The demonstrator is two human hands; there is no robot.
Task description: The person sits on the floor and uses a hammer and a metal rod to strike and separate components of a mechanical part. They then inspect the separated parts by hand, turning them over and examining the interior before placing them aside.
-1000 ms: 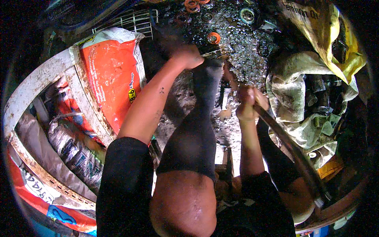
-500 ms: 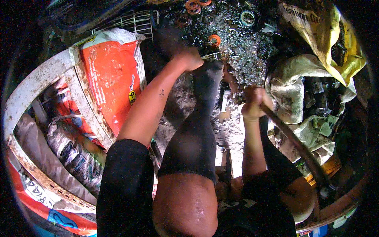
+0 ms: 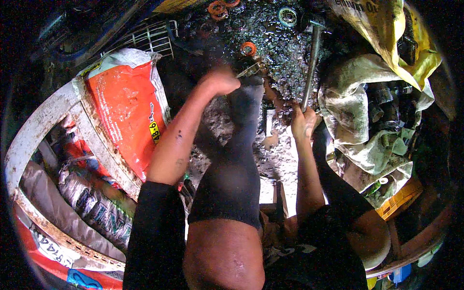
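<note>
My right hand (image 3: 303,123) is closed around the lower end of a long-handled hammer (image 3: 311,67). The shaft points away from me, and its dark head lies far off over the wet, black-speckled ground. To the left, my left hand (image 3: 220,81) is curled closed and somewhat blurred; what its fingers grip is hidden. Just beyond it, by the end of my dark-covered leg (image 3: 246,111), sits a small metal piece (image 3: 249,70). I cannot make out whether the left hand touches that piece. An orange ring (image 3: 248,49) lies a little past it.
More orange rings (image 3: 217,9) and a round bearing-like part (image 3: 287,17) lie at the far side. A rusty white frame (image 3: 43,123) and an orange sack (image 3: 123,106) stand left. On the right are a pale open sack (image 3: 348,96) with dark parts and a yellow sack (image 3: 408,43).
The hammer has swung from pointing back at the lower right to pointing forward, its head now at the far side. My left hand stays near the metal piece; the view has shifted slightly.
</note>
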